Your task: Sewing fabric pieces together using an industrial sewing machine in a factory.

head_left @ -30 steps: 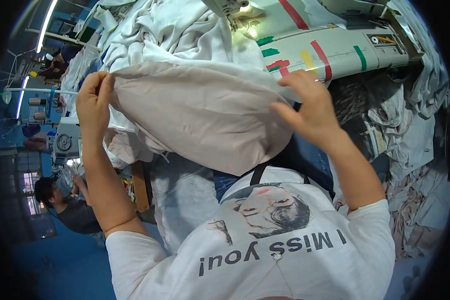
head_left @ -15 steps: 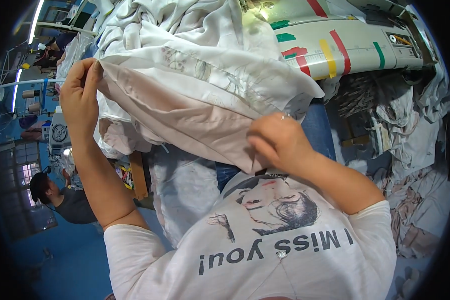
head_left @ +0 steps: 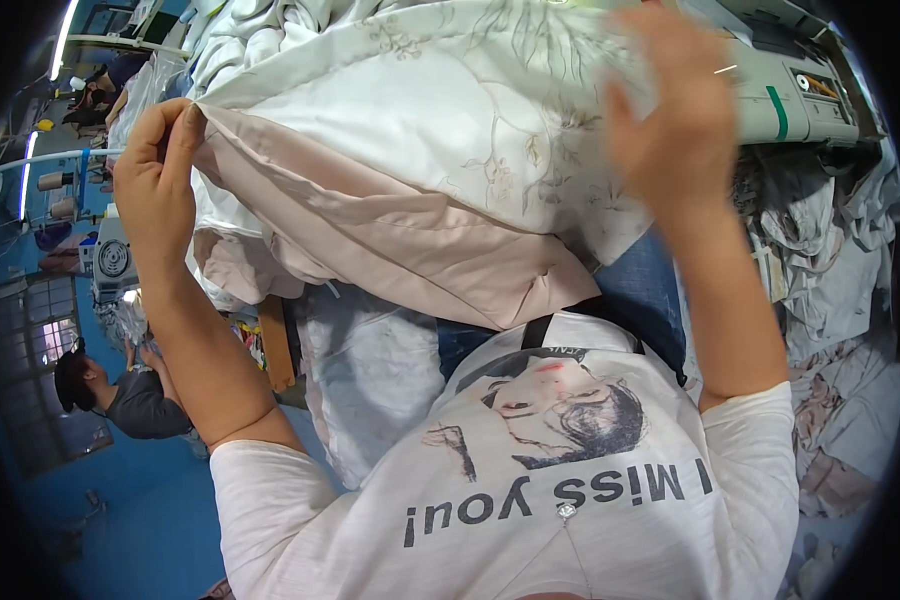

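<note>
Risks, as we judge them: the white, silky cloth with a grey-beige floral print (head_left: 420,130) could slide out of line with the smooth, dusty-pink cloth (head_left: 390,235), since only one corner is visibly secured. The pink cloth's loose, folded right end, lying by our blue denim trousers (head_left: 638,288), could crease or be caught in a fold.

Location: both cloths spread before us, the white above, the pink nearer our body, with the cream machine body (head_left: 810,118) beyond at right.

Grip, left hand (head_left: 160,168): thumb and finger closed in a narrow pinch on the corner where both cloths meet. Grip, right hand (head_left: 675,110): raised over the white cloth's right end, blurred; we cannot tell whether it holds any.
</note>
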Demonstrator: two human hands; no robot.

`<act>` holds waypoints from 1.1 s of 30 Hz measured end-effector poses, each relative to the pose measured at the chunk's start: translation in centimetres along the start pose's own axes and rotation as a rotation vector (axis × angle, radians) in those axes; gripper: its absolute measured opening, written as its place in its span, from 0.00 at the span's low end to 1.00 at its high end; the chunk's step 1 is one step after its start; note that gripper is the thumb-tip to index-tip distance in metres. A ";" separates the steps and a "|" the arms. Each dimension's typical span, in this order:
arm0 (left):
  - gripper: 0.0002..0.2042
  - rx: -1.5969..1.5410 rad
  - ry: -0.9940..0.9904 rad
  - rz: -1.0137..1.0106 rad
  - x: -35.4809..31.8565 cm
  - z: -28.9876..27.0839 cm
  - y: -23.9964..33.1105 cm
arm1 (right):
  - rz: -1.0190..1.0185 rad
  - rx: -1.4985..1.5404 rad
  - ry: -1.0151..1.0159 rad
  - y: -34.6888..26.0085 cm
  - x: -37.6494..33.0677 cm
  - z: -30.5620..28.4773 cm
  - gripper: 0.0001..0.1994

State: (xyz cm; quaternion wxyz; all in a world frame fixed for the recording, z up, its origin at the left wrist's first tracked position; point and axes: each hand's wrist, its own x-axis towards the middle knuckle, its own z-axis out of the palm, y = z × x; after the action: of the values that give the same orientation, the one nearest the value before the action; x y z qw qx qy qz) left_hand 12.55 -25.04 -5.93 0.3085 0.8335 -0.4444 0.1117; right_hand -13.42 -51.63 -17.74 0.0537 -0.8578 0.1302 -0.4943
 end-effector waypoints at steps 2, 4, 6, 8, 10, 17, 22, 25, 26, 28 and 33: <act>0.11 -0.021 -0.001 0.011 0.0 0.1 0.3 | -0.012 0.535 -0.208 -5.4 -1.8 1.1 0.20; 0.10 -0.078 -0.031 0.035 0.3 0.5 1.1 | 0.132 0.933 -0.356 -9.3 -1.9 2.7 0.16; 0.09 -0.080 -0.042 0.052 0.3 -0.1 0.6 | 0.245 1.107 -0.416 -9.6 -1.8 2.9 0.11; 0.07 -0.101 -0.028 0.047 -0.1 -0.6 0.8 | 0.196 0.949 -0.979 -9.1 -0.7 1.5 0.04; 0.07 -0.088 -0.029 0.041 -0.6 -1.0 0.6 | 0.169 0.979 -1.001 -7.3 -2.0 -0.8 0.06; 0.06 -0.171 0.000 -0.025 -3.0 -0.9 0.2 | 0.361 1.041 -0.651 2.6 0.4 -9.0 0.08; 0.06 -0.199 -0.029 -0.182 -3.7 0.6 -0.8 | 0.614 0.753 -0.770 8.5 2.5 -2.7 0.12; 0.05 -0.197 -0.018 -0.260 -4.8 1.2 -2.2 | 0.743 0.594 -0.847 10.1 2.4 1.4 0.10; 0.05 -0.152 -0.031 -0.260 -5.1 1.3 -2.4 | 0.734 0.585 -0.855 10.4 2.2 2.2 0.10; 0.06 -0.127 -0.037 -0.279 -6.2 1.3 -3.8 | 0.350 0.416 -0.770 10.7 1.8 3.3 0.07; 0.06 -0.118 -0.032 -0.333 -7.3 1.9 -4.9 | 0.178 0.563 -0.775 11.0 2.7 4.5 0.06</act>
State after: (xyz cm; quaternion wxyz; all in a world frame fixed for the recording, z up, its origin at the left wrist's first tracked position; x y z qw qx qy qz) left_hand 12.11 -19.32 -12.82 0.3642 0.8777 -0.3109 0.0197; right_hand -10.16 -63.13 -20.16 0.3703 -0.9164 0.0346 -0.1478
